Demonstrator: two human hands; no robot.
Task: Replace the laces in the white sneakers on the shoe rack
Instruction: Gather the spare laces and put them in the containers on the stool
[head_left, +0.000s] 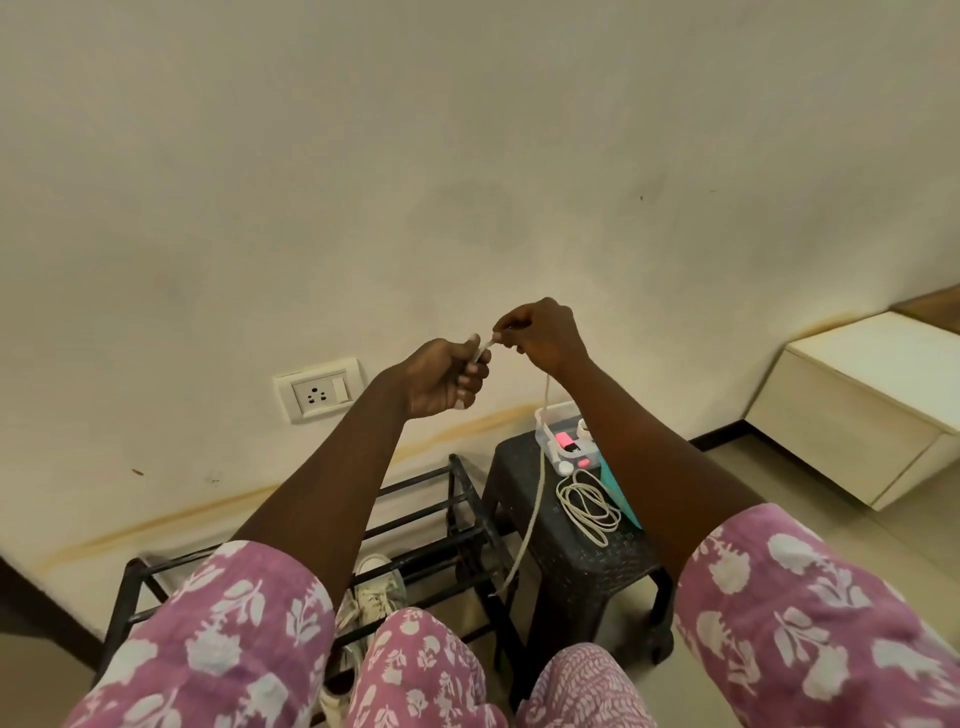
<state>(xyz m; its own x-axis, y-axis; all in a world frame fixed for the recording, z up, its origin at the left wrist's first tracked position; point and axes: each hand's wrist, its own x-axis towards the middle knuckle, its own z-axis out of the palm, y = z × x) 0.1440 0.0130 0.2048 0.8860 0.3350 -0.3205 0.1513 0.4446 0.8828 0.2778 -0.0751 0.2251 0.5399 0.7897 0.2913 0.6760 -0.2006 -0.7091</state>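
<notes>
A socket (318, 395) sits low on the wall at left. Below it stands a black rack (456, 483), and the white sneakers (376, 590) rest on a lower shelf, partly hidden by the purple floral sleeves. Above the rack both arms are raised. The left hand (447, 376) has its fingers curled, its grip closed on one end of the white lace (531, 519). Just beside it and a little higher, the right hand (540, 332) pinches the same lace, with a short stretch running between the two hands. From the right hand the lace hangs down past the rack's right end. To the right a dark stool (571, 561) carries a clear box (563, 441) and a coiled white cord (587, 506). A white cabinet (852, 410) stands far right.
</notes>
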